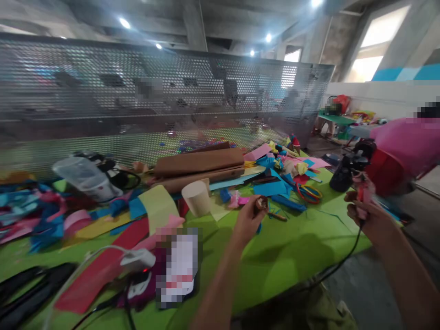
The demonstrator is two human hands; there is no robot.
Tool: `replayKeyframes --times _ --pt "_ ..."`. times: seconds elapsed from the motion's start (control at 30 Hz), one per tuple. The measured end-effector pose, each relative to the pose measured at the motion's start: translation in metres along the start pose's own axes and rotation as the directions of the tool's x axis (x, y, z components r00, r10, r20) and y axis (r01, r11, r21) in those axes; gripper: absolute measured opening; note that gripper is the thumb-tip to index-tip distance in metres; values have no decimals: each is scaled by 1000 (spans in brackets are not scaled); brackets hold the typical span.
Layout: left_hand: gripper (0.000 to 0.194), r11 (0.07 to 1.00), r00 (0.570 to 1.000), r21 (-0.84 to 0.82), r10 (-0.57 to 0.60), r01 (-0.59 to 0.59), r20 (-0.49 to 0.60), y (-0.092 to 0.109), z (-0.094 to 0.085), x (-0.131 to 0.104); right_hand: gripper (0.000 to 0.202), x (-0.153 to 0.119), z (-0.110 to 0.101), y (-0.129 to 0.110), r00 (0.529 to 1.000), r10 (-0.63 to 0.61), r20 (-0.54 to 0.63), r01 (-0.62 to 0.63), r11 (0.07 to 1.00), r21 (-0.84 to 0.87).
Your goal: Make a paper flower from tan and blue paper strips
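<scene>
My left hand [248,222] is closed on a small brown rolled piece [261,203] with a pale inside, above the green table [282,266]. Off the table's right edge, my right hand [366,211] is wrapped round a pink corded tool [365,195] that points upward. A black cord runs down from it. Below and right of the brown piece lies a thin brown stick [277,216]. Pink and blue scraps [237,200] lie just behind my left hand.
Brown rolls [199,164] lie at the back by a perforated metal screen [144,105]. A cream roll [196,198], a clear container [85,176], a power strip [137,286] and a phone [180,266] are on the table. A person in pink [409,142] is at right.
</scene>
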State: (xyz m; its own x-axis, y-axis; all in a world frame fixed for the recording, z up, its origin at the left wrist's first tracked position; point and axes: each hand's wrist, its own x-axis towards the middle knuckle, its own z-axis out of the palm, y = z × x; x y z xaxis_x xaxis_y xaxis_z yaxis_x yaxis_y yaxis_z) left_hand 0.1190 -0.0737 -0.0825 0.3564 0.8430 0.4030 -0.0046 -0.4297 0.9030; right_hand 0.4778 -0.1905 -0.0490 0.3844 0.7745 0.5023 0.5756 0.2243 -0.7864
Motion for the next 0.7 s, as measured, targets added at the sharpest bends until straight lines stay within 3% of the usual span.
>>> replayKeyframes --times 0.03,0.1,0.17,0.2,0.33,0.47,0.7 --pt "26 1000 1000 -24 3 -3 -6 0 0 0 23 -1 5 -10 989 139 43 -145 964 225" --pt "24 999 1000 -45 16 -17 -15 -1 0 1 24 -4 14 -29 931 347 118 -355 779 517" --pt "25 998 1000 -56 18 -18 -3 -2 0 1 37 -7 24 -44 878 447 173 -455 664 593" --pt "24 998 1000 -61 11 -11 9 -2 1 1 39 -9 29 -50 869 451 204 -477 653 588" --pt "19 996 998 -84 -34 39 56 -2 2 0 37 -16 49 -69 871 322 370 -462 791 401" --pt "19 995 996 -76 -56 62 74 1 1 0 48 -20 68 -87 859 178 480 -301 934 193" --pt "12 999 995 13 -49 48 83 10 -2 0 49 -19 82 -98 834 99 543 -99 995 -31"
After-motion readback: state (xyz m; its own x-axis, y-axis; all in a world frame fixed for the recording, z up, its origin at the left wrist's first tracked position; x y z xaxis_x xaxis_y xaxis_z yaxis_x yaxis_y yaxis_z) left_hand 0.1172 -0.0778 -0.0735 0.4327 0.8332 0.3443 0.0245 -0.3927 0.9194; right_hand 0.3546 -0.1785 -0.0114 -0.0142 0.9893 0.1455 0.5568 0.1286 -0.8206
